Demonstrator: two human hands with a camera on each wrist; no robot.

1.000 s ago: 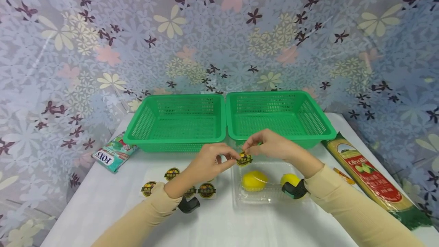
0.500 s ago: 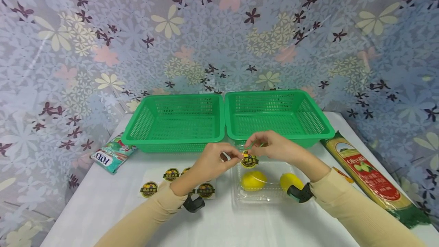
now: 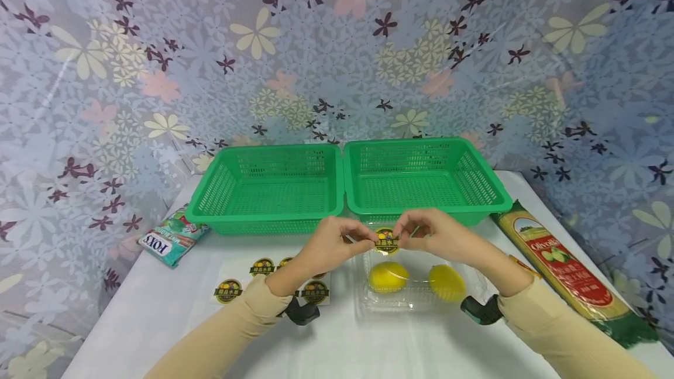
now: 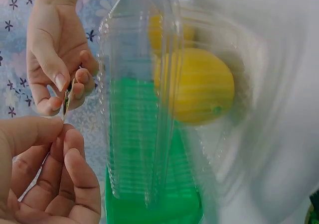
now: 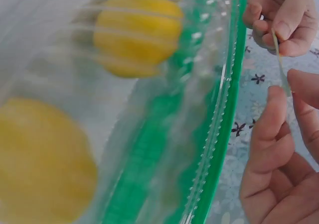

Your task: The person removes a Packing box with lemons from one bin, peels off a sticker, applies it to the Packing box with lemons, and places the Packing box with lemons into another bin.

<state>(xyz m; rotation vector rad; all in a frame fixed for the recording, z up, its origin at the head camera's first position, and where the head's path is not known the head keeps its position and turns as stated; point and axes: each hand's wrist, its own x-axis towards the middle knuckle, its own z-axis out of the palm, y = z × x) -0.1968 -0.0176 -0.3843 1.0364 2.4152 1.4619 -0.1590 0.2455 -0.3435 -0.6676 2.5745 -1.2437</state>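
Note:
Between my hands, above a clear plastic box (image 3: 408,304), is a round black-and-gold sticker (image 3: 387,242). My left hand (image 3: 337,243) pinches its left edge between thumb and forefinger. The opposite edge is pinched by my right hand (image 3: 434,231). Seen edge-on in the left wrist view, the sticker (image 4: 67,98) is a thin strip between the fingertips. Two lemons, one on the left (image 3: 389,276) and one on the right (image 3: 446,283), lie in the box. Its transparent lid looks closed over them in the head view.
A sheet of similar stickers (image 3: 228,290) lies under my left forearm. Behind the hands stand two green baskets, left (image 3: 265,216) and right (image 3: 427,212). A teal FOX'S bag (image 3: 171,237) lies at left, a long Olivoilà pack (image 3: 558,262) at right.
Both hands have shifted slightly right with the sticker. My right hand has turned and now grips the sticker's right edge, with its forearm farther right, uncovering the right lemon.

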